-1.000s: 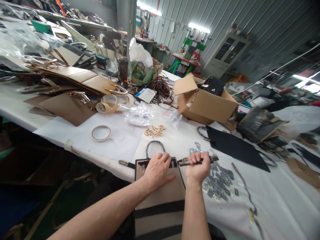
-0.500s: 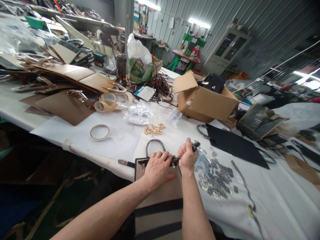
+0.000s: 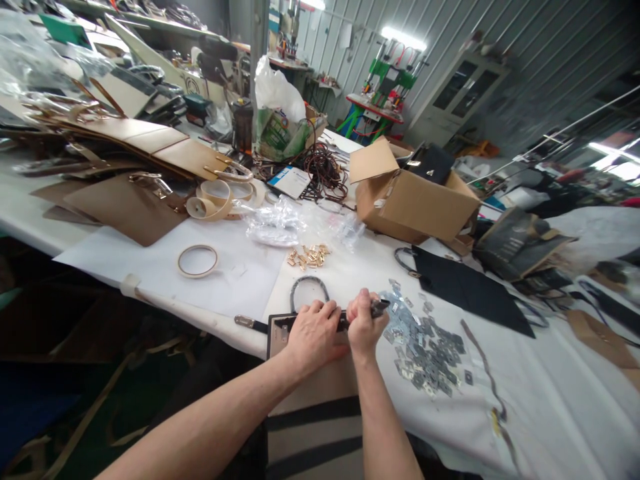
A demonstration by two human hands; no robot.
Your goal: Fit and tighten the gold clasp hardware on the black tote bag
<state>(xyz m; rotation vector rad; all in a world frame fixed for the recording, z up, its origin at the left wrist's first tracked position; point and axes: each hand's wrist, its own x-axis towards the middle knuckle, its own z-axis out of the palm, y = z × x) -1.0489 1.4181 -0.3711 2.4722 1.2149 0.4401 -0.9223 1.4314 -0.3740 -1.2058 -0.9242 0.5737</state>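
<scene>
A beige-lined handbag panel (image 3: 300, 387) with black trim lies in front of me, its looped handle (image 3: 309, 280) standing up behind its dark edge. My left hand (image 3: 316, 333) holds the panel at this edge, fingers over it and thumb apart on the near side. My right hand (image 3: 367, 323) is closed in a fist around a dark metal hand tool (image 3: 381, 307); its working end is hidden near my left fingertips. A black strap with a metal end (image 3: 245, 322) sticks out left. Small flat metal plates (image 3: 430, 353) are heaped right of my right hand.
Gold-coloured fittings (image 3: 307, 257) lie behind the handle, with a tape roll (image 3: 197, 261) to their left. Farther back are plastic bags (image 3: 277, 223), a cardboard box (image 3: 415, 200) and stacked brown panels (image 3: 130, 200). A black panel (image 3: 465, 287) lies to the right.
My right hand has moved slightly left and down with the tool, closer to my left hand. The left hand stays on the panel's edge. The view has shifted a little.
</scene>
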